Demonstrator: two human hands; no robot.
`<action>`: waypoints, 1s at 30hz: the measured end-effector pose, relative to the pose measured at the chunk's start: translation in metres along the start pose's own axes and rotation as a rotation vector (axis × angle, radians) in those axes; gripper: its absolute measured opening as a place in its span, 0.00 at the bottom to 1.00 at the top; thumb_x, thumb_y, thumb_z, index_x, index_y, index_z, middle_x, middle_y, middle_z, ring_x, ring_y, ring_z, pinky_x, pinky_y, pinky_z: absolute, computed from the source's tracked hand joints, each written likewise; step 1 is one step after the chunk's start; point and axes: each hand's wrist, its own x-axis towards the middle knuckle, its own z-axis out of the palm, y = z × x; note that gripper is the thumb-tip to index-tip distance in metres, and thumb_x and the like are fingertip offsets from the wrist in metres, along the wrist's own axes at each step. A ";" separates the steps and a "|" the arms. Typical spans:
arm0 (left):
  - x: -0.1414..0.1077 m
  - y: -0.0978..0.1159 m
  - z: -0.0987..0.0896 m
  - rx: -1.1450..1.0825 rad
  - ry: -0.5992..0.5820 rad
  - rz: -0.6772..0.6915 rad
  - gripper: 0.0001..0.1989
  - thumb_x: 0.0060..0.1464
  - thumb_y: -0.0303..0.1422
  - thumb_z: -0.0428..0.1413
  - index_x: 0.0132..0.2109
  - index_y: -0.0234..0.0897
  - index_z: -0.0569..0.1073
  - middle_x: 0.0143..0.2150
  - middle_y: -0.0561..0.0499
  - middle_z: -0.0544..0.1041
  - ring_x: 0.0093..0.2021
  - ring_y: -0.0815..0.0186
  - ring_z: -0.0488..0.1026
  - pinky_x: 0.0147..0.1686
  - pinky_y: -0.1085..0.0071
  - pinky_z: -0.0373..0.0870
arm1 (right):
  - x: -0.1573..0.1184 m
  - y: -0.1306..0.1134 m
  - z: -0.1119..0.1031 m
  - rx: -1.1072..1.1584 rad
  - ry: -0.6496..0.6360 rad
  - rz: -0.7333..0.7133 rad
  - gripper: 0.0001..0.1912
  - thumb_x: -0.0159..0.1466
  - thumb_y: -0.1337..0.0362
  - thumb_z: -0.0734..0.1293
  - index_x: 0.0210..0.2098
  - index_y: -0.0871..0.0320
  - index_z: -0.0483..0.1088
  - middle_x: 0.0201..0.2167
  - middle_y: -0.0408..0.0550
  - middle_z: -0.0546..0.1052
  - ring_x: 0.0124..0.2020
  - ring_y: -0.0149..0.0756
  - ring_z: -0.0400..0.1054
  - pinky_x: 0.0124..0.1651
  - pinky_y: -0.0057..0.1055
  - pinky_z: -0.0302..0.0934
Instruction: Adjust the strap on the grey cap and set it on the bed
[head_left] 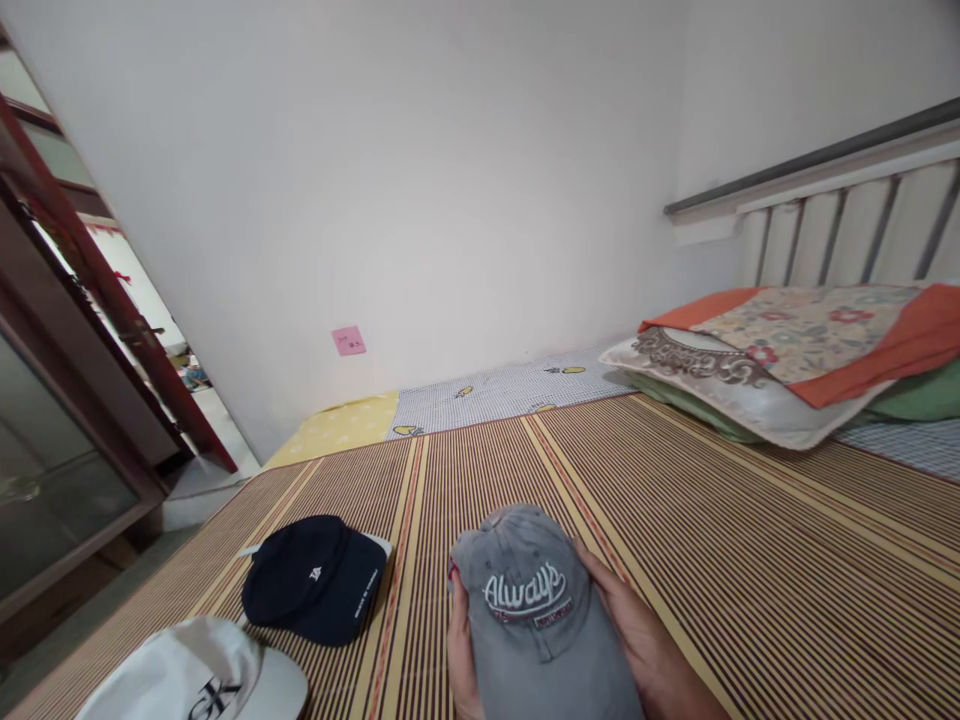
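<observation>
A grey cap (525, 580) with "Always" stitched on its front is held between both hands above the striped mat, its brim toward me. My left hand (463, 650) grips its left side, fingers partly hidden by the cap. Along the right side, my right hand (626, 620) is closed on the same cap. To the left, a navy cap (300, 575) with small white lettering lies on the mat (435, 500). Nearer me at the lower left is a white cap (180, 665) with dark letters, cut off by the frame edge.
Stacked pillows (817, 350) lie at the right, below a headboard (855, 225) with a dark rail. A pink note (349, 341) is stuck to the white wall (450, 180). A reddish door frame (142, 330) stands at the left, beyond the bed.
</observation>
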 end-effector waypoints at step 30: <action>-0.002 0.010 0.008 -0.261 -0.584 -0.230 0.39 0.69 0.54 0.27 0.64 0.43 0.74 0.68 0.46 0.72 0.77 0.54 0.49 0.76 0.50 0.28 | -0.010 -0.012 -0.014 0.268 -0.077 0.187 0.22 0.52 0.53 0.82 0.43 0.57 0.84 0.47 0.55 0.86 0.61 0.57 0.73 0.69 0.54 0.59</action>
